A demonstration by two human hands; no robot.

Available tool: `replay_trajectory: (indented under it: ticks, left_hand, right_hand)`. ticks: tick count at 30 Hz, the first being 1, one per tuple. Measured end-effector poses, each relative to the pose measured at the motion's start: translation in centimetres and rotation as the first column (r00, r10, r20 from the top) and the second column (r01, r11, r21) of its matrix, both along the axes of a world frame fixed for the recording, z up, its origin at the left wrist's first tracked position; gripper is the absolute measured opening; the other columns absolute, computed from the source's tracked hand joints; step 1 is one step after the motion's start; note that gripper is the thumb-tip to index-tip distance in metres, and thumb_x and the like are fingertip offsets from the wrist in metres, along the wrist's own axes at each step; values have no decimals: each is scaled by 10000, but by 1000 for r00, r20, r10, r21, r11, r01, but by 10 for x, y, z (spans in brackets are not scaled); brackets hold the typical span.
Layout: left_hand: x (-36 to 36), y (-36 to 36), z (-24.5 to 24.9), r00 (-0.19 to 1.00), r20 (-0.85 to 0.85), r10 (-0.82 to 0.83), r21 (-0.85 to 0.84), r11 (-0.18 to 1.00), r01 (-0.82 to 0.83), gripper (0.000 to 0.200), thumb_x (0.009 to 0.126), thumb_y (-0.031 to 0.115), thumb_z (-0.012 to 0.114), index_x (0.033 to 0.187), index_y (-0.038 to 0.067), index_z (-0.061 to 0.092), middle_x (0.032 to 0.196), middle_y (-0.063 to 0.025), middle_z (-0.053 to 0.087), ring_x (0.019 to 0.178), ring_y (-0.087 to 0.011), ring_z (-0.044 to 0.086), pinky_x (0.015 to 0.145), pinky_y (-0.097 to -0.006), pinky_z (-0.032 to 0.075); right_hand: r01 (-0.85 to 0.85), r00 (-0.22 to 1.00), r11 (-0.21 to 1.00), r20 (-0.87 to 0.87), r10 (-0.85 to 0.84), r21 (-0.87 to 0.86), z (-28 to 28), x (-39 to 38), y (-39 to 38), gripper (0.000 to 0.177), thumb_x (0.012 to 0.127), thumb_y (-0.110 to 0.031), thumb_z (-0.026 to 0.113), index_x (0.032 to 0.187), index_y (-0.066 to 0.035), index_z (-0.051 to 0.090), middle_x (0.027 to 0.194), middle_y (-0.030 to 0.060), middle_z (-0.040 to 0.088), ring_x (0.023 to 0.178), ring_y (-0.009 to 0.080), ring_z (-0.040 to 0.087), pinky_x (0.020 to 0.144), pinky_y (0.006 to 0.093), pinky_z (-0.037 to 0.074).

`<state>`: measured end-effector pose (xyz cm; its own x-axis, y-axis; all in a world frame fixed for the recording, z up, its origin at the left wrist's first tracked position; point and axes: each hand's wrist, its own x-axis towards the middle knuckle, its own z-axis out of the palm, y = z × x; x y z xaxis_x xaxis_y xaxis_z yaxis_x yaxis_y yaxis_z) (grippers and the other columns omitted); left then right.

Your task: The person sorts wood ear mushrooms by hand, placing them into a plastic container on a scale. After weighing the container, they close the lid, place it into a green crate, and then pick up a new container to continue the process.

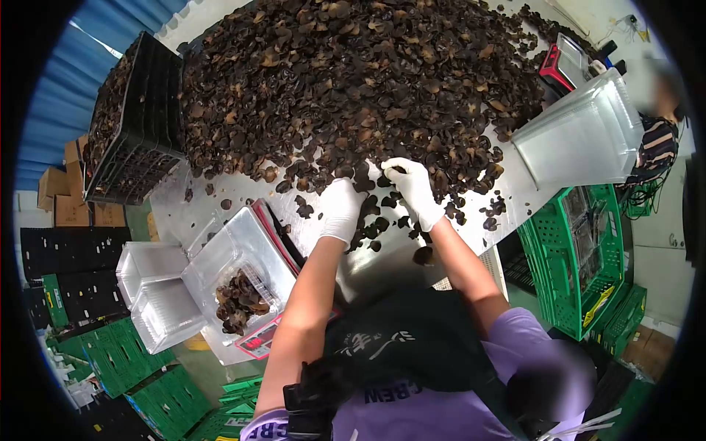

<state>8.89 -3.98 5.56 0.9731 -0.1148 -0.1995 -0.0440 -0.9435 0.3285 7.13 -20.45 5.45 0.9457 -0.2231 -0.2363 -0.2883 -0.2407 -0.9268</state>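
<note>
A big heap of dried dark wood-ear fungus (353,81) covers a metal table (382,261). Both my hands wear white gloves and work at the heap's near edge. My left hand (340,209) lies knuckles-up on loose pieces, with its fingers hidden underneath. My right hand (413,189) is just to its right, fingertips pinched on a few pieces of fungus. Scattered pieces lie between and around the two hands. A clear plastic box (239,294) partly filled with fungus sits on a scale at my left.
Stacked empty clear boxes (151,294) stand left of the scale, and more clear boxes (581,136) at the right. A black crate (136,117) of fungus is on the far left. Green crates (581,257) stand by the table. Another person (658,143) is at the right edge.
</note>
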Motion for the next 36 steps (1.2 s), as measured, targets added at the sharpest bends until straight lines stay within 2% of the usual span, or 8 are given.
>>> replay_trajectory:
  ticks: [6, 9, 16, 18, 22, 26, 32, 36]
  left_hand:
    - [-4, 5, -12, 993, 117, -8, -34, 999, 12, 216, 695, 272, 690, 778, 73, 669, 810, -163, 656, 808, -329, 643, 717, -406, 511]
    - [-17, 27, 11, 962, 267, 54, -297, 954, 29, 199, 702, 226, 658, 776, 42, 646, 754, -166, 642, 724, -331, 617, 671, -395, 480]
    - [-95, 133, 140, 881, -217, 421, -785, 462, -414, 22, 820, 55, 615, 813, 47, 595, 699, 21, 564, 654, -60, 515, 559, -219, 417]
    - [-124, 168, 152, 813, -42, 581, -834, 427, -348, 58, 826, 30, 594, 884, 33, 596, 754, 2, 566, 650, -66, 506, 564, -216, 413]
    - [-173, 250, 124, 682, -39, 730, -949, 187, -254, 95, 843, 7, 582, 930, 19, 617, 771, 3, 575, 657, -66, 494, 596, -212, 408]
    - [-192, 260, 103, 593, 122, 796, -821, 417, -390, 41, 844, 18, 610, 882, 16, 626, 761, 30, 574, 672, -55, 486, 632, -212, 414]
    - [-206, 250, 85, 666, 453, 593, -477, 792, -381, 239, 700, 17, 702, 925, 42, 624, 996, -92, 607, 933, -257, 531, 857, -360, 435]
    - [-216, 257, 86, 637, 468, 613, -588, 754, -293, 474, 685, 18, 710, 1135, 11, 560, 1149, -182, 554, 1106, -324, 506, 976, -394, 396]
  right_hand:
    - [15, 914, 934, 383, 131, -356, -20, -7, 0, 189, 749, -102, 580, 870, -176, 706, 786, 80, 627, 736, 272, 617, 660, 352, 481]
    - [-110, 967, 840, 140, 215, -531, -18, 1, 13, 234, 750, -101, 585, 952, -146, 693, 856, 91, 641, 817, 278, 630, 717, 363, 494]
    - [-161, 925, 558, 73, 372, -814, -35, 14, 37, 173, 766, -200, 575, 842, -67, 655, 805, 157, 657, 727, 327, 651, 627, 422, 506]
    - [-178, 914, 527, 59, 402, -831, -32, 14, 36, 204, 751, -223, 576, 865, -79, 665, 780, 161, 659, 717, 332, 650, 618, 437, 503]
    - [-157, 954, 727, 87, 286, -669, 17, -6, 45, 223, 793, -250, 578, 883, -84, 696, 854, 129, 657, 782, 304, 640, 681, 392, 489]
    - [-231, 867, 954, 404, 290, -188, 83, -49, 120, 119, 769, -123, 656, 853, -44, 689, 790, 101, 639, 741, 204, 628, 660, 294, 487]
    - [-384, 485, 731, 550, 680, -565, 117, -92, 238, 128, 711, -70, 647, 830, -85, 692, 765, 71, 608, 681, 240, 602, 655, 319, 503]
    - [-557, 411, 618, 463, 785, -554, 113, -105, 275, 360, 681, -50, 616, 1039, -83, 647, 1012, 97, 595, 986, 279, 560, 865, 367, 457]
